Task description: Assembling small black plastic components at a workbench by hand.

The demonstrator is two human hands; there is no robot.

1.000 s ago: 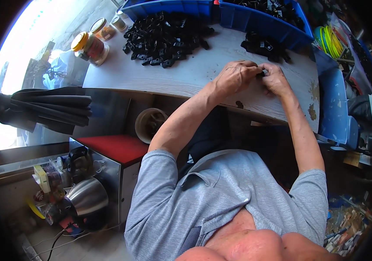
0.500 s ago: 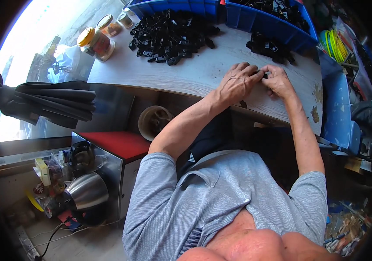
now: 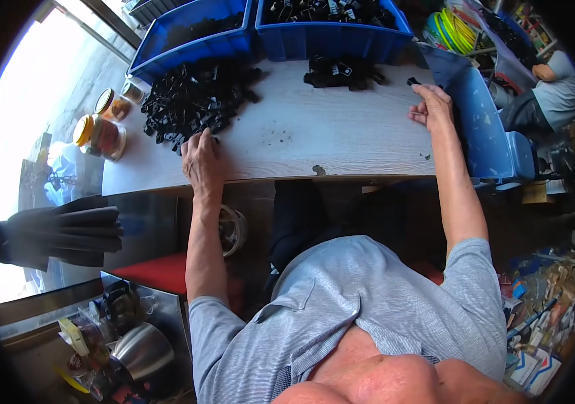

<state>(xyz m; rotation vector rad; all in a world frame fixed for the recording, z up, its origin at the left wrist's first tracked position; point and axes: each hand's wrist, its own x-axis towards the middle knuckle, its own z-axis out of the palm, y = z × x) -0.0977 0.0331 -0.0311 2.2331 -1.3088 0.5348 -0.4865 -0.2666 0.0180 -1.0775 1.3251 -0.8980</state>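
A large pile of small black plastic parts (image 3: pixel 190 97) lies on the left of the white wood-grain table (image 3: pixel 341 145). At the near edge of this pile my left hand (image 3: pixel 201 160) has its fingers bent together over a black part, which they mostly hide. On the far right, by the table's edge, my right hand (image 3: pixel 433 108) pinches a small black plastic part (image 3: pixel 413 81) between thumb and forefinger, with the other fingers curled loosely. A smaller heap of black parts (image 3: pixel 343 72) sits at the back middle, apart from both hands.
Two blue crates (image 3: pixel 334 42) with black parts stand along the back. A light blue bin (image 3: pixel 486 128) adjoins the table's right side. Lidded jars (image 3: pixel 102 137) stand at the left edge. Another person (image 3: pixel 556 87) is at the far right. A metal kettle (image 3: pixel 142 350) sits low left.
My hands have parted from working together over the table. The left has gone left to the big pile, the right outward to the right edge with a black part. The view has shifted.
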